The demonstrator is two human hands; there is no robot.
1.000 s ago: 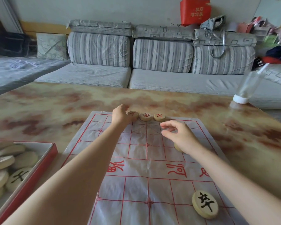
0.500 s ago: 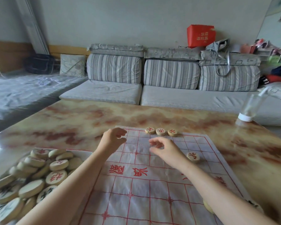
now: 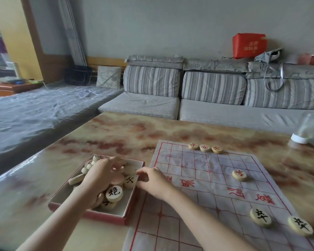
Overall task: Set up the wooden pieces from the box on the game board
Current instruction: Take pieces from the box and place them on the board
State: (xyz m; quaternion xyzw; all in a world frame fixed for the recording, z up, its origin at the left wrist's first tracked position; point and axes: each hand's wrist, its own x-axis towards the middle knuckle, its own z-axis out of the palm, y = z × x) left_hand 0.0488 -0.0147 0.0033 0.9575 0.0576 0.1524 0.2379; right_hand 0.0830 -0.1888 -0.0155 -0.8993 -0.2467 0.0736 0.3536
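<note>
Head view | left hand [image 3: 100, 175] fingers spread over pieces [image 3: 114, 192] in box [image 3: 105, 217] | right hand [image 3: 152, 180] curled at box rim (gripping? can't tell, blurry) | board [image 3: 198, 165] just beside

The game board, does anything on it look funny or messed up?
The game board is a creased, wrinkled sheet. The wooden pieces showing on it lie flat, none tipped.

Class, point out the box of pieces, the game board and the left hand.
box [image 3: 101, 217]: head view, red front wall.
game board [image 3: 210, 189]: head view, bare middle strip.
left hand [image 3: 100, 176]: head view, back of hand.
</note>
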